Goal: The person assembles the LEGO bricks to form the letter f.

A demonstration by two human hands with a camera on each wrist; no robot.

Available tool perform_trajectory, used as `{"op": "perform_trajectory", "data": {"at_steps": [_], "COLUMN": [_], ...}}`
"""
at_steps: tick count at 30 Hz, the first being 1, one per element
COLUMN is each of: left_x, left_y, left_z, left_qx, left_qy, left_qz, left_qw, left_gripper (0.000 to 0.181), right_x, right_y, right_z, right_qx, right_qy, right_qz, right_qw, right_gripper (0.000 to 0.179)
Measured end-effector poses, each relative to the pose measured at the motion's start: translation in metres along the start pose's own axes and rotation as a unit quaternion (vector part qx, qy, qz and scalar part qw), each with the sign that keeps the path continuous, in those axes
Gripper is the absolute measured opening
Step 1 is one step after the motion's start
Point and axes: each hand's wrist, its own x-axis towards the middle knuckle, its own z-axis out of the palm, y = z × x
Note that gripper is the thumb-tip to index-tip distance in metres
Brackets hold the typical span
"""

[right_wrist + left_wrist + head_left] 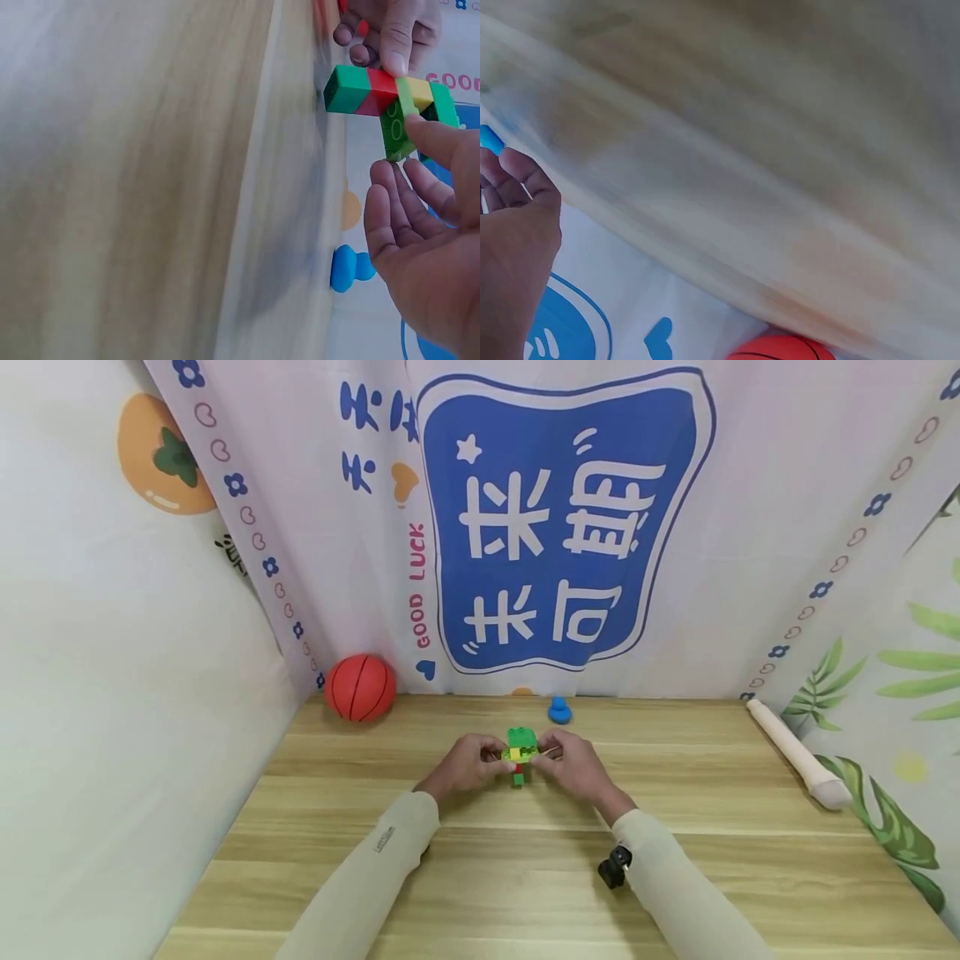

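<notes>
A small toy brick model (521, 753) is held above the table between both hands. In the right wrist view, its green end brick (347, 90) and red brick (377, 92) form a stem below a crosswise light green brick (395, 127), with a yellow brick (420, 92) beyond. The left hand (467, 766) pinches one side of the model, thumb on the light green brick. On the other side the right hand (573, 767) grips that brick between thumb and fingers. In the left wrist view the left hand (517, 240) appears partly, and the model is out of frame.
A red basketball (361, 688) sits at the back left of the wooden table (525, 893). Behind the hands stands a small blue duck-like toy (558, 711). A pale microphone (799, 755) lies along the right edge. Printed cloth (375, 593) hangs behind.
</notes>
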Motion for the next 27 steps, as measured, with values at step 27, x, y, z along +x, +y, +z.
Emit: {"op": "perform_trajectory", "data": {"at_steps": [27], "left_x": [-0.015], "left_y": [0.002], "left_z": [0.021], "left_qx": [0.069], "left_qy": [-0.008], "left_qz": [0.051], "left_qw": [0.9962], "left_gripper": [0.014], "right_x": [-0.023], "right_y": [0.007], "right_z": [0.015], "right_qx": [0.012], "right_qy": [-0.015], "right_qz": [0.087], "right_qw": [0.9960], "right_gripper": [0.019]}}
